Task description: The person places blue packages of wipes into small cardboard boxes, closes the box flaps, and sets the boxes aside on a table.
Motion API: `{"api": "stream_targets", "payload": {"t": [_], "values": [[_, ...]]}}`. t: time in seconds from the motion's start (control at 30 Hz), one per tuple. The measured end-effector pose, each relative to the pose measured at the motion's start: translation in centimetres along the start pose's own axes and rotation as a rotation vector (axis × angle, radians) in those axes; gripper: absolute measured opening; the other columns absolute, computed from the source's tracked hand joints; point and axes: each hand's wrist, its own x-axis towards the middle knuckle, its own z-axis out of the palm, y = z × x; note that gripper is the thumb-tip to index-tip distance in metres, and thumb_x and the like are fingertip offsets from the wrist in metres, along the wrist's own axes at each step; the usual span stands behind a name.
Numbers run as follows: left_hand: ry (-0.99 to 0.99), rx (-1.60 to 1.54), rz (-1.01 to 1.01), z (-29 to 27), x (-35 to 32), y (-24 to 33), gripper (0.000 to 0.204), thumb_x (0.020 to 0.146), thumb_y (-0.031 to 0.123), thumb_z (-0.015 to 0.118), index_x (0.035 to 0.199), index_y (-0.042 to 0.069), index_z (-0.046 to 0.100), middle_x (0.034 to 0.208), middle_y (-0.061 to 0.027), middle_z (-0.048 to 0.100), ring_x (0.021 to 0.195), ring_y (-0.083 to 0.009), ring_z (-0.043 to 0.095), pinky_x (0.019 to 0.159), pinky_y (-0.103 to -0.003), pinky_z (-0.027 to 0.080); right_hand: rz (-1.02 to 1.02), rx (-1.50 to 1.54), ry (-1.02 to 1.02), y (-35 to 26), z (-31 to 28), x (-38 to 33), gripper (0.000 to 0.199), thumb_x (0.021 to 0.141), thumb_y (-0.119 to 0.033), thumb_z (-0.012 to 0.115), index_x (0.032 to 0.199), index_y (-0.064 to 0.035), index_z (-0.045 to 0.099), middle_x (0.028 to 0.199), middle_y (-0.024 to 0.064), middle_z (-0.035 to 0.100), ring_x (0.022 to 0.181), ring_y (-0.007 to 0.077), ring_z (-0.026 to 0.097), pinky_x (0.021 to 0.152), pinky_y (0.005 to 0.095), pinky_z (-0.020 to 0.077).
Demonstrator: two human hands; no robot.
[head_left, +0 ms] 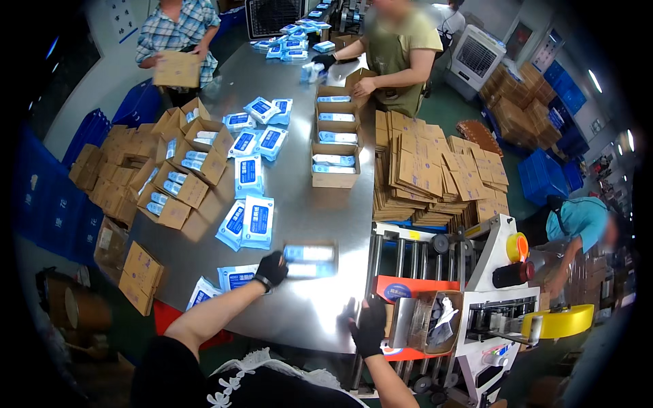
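Observation:
My left hand (272, 269), in a black glove with bare fingertips, is at the left side of a small open carton (311, 270) of blue-and-white wipes packs. The carton is smeared by motion on the steel table (286, 319), and the fingers curl against its side. Just under that wrist lies a wipes pack (235, 277). My right hand (369, 326), gloved the same way, is over the table's right edge next to the conveyor, fingers apart and holding nothing. It is nearest to the red plate (388, 282) of the taping machine.
Loose wipes packs (249, 175) run up the table, beside a row of filled cartons (335, 178). More filled cartons (173, 187) line the left edge. Flattened cartons (422, 163) are stacked beyond the roller conveyor (408, 255). Co-workers (401, 68) stand at the far end.

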Motion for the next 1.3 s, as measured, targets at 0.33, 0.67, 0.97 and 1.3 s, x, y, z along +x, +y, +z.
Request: {"api": "stream_targets", "payload": {"t": [0.33,0.67,0.97,1.3], "values": [[-0.855,0.328,0.080,-5.3,-10.3,2.6,0.045,0.081,0.040,0.058,0.109,0.005,0.057,0.100,-0.0221,0.064,0.093,-0.0377,0.063,0.082,-0.045,0.049,-0.423,0.296,-0.468,-7.9,6.0,-0.6,0.056,0.077,-0.040,0.074,0.119,-0.0079,0.056,0.106,0.0138,0.060,0.098,0.0336,0.057,0.084,0.0392,0.0462],[-0.403,-0.119,-0.227,0.4,-11.2,-5.5,0.088,0.058,0.059,0.079,0.112,0.000,0.043,0.102,-0.0231,0.056,0.092,-0.0365,0.059,0.080,-0.042,0.046,-0.233,-0.120,-0.293,-13.9,7.8,3.2,0.023,0.075,-0.024,0.068,0.090,-0.0068,0.064,0.087,0.0136,0.063,0.085,0.0296,0.061,0.076,0.0421,0.0474],[-0.670,-0.352,0.255,7.3,-10.4,-3.9,0.035,0.080,0.030,0.062,0.094,-0.002,0.058,0.087,-0.0190,0.064,0.085,-0.0322,0.062,0.081,-0.042,0.048,-0.089,-0.231,-0.136,-10.8,8.4,-1.3,0.052,0.081,-0.047,0.062,0.125,-0.0181,0.055,0.128,0.0079,0.054,0.124,0.0282,0.044,0.106,0.0658,0.0143],[0.531,0.427,-0.276,-6.5,-20.4,-14.1,0.069,0.060,0.030,0.079,0.117,0.003,0.050,0.107,-0.0167,0.056,0.103,-0.0364,0.053,0.089,-0.044,0.043,0.060,-0.277,-0.037,1.6,1.6,-2.3,0.053,0.081,-0.021,0.058,0.133,-0.0133,0.048,0.140,0.0150,0.044,0.135,0.0353,0.032,0.116,0.0468,0.0140]]}}
